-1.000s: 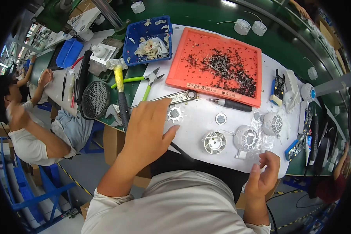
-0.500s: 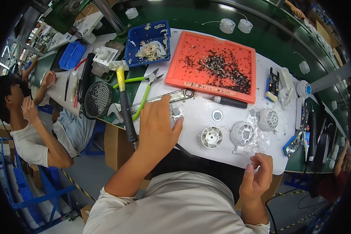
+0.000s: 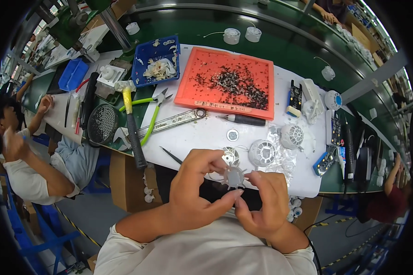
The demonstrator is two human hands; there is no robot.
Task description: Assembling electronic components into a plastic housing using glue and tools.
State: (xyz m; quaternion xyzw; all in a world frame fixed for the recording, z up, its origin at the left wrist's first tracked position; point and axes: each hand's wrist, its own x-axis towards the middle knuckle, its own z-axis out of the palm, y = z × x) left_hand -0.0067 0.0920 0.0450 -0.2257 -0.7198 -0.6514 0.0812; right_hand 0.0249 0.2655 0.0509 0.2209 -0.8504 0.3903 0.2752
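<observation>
Between my two hands, just off the near edge of the white paper, is a small pale spoked plastic part (image 3: 235, 177) with a flat grey centre. My left hand (image 3: 192, 188) pinches it from the left, thumb beneath and fingers above. From the other side, the fingertips of my right hand (image 3: 267, 201) close on its right edge. Partly hidden behind the part sits a white finned round piece (image 3: 231, 156). Farther right are a white vented round housing (image 3: 262, 153) and a second housing (image 3: 292, 136) beside clear plastic film. A small round disc (image 3: 232, 135) lies beyond the finned piece.
An orange tray (image 3: 183, 94) holds many tiny dark parts. To its left are a blue scrap bin (image 3: 137, 73), green-handled cutters (image 3: 156, 117), an adjustable wrench (image 3: 172, 122) and a hammer (image 3: 134, 128). Tweezers (image 3: 171, 155) lie near the front edge. Another person (image 3: 32, 169) sits at left.
My left hand has lifted the spoked part off the paper and drawn it toward me. My right hand has moved left to meet it. The whole view has shifted slightly.
</observation>
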